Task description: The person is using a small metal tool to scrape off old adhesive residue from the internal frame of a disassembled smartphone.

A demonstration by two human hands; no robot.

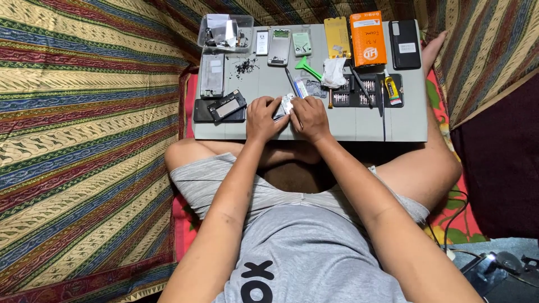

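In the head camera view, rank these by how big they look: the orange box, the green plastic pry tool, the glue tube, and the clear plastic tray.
Largest to smallest as they look:
1. Clear plastic tray and orange box: too close in apparent size to rank.
2. Green plastic pry tool and glue tube: both small, about alike in extent.

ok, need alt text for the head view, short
Seen from above, a seated person's left hand and right hand together hold a small silvery phone part at the near edge of a grey work mat. Phone frames, an orange box, a green pry tool and a glue tube lie beyond.
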